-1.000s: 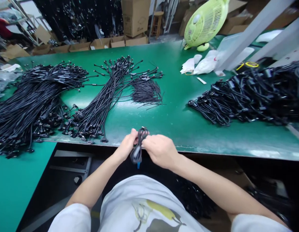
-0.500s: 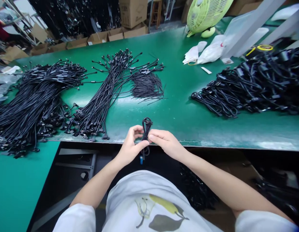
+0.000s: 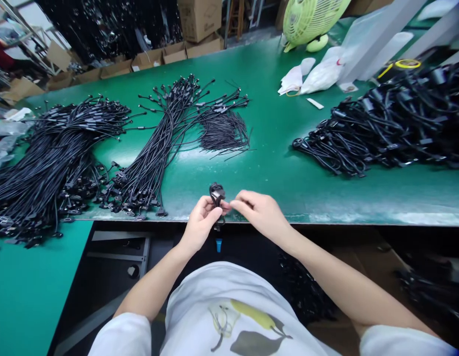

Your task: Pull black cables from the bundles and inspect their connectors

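Observation:
My left hand (image 3: 200,226) and my right hand (image 3: 259,211) meet at the near edge of the green table (image 3: 273,163). Both pinch a small coiled black cable (image 3: 216,194) held upright between them. A blue plug end (image 3: 218,244) of that cable hangs below my left hand, over the gap under the table. My fingers are closed around the coil on both sides.
A fan-shaped bundle of black cables (image 3: 166,143) lies left of centre, a larger heap (image 3: 47,163) at far left, and a pile of coiled cables (image 3: 392,123) at right. At the back stand a green fan (image 3: 311,20), white bags (image 3: 318,76) and cardboard boxes (image 3: 199,20).
The coil between my hands has become shorter and tighter. My hands have shifted slightly forward to the table's edge, and the blue plug hangs a little lower.

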Tool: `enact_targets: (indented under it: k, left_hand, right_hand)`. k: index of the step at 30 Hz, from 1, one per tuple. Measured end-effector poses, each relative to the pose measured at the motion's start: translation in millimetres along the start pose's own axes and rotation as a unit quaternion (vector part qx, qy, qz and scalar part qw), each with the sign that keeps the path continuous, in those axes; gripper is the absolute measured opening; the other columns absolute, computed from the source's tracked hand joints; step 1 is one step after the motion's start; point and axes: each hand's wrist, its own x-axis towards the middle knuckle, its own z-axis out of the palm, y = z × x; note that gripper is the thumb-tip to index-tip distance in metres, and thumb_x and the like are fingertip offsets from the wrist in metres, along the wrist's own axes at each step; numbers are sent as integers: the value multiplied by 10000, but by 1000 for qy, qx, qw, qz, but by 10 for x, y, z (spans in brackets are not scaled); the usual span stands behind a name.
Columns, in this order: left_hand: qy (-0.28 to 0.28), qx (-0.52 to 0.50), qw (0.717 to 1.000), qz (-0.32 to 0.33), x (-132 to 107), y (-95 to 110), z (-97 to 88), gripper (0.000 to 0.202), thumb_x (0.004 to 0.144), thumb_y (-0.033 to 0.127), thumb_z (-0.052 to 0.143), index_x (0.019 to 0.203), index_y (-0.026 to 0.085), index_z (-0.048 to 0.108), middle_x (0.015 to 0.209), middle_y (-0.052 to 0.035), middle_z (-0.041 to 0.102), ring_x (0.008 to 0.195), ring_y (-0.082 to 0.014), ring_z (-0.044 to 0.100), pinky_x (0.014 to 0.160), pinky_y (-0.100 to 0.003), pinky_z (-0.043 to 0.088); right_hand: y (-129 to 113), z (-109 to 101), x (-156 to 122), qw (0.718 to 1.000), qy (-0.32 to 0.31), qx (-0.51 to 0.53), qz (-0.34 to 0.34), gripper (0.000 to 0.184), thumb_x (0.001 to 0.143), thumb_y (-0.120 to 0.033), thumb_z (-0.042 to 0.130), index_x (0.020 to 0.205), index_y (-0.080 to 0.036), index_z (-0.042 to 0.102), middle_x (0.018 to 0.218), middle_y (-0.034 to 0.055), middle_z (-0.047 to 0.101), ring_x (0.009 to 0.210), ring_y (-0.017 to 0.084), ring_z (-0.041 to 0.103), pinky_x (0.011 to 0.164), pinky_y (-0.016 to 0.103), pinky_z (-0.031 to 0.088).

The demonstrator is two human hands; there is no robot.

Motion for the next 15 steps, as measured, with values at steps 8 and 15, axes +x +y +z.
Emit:
enact_targets:
  k: [8, 15]
  left_hand:
    - [33, 73, 997, -1, 39, -27, 43, 327, 910, 450, 560, 1084, 174, 531, 788, 14, 584, 633, -100, 583, 680, -244, 470]
    - [57, 114, 992, -4, 83, -10, 29, 297, 903, 414, 571, 1093, 186, 556, 677, 48, 510, 528, -81, 478, 557, -223, 398]
  right_hand:
    - [-163, 53, 124, 901, 177, -327, -223, 273, 993, -239, 388, 822, -168, 587, 710, 18, 594, 614, 133, 520, 574, 267, 320]
    - [-128, -4, 174, 888, 202, -328, -253, 291, 1001, -366, 415, 940, -142, 591, 776, 34, 605, 630, 128, 537, 576, 246, 341]
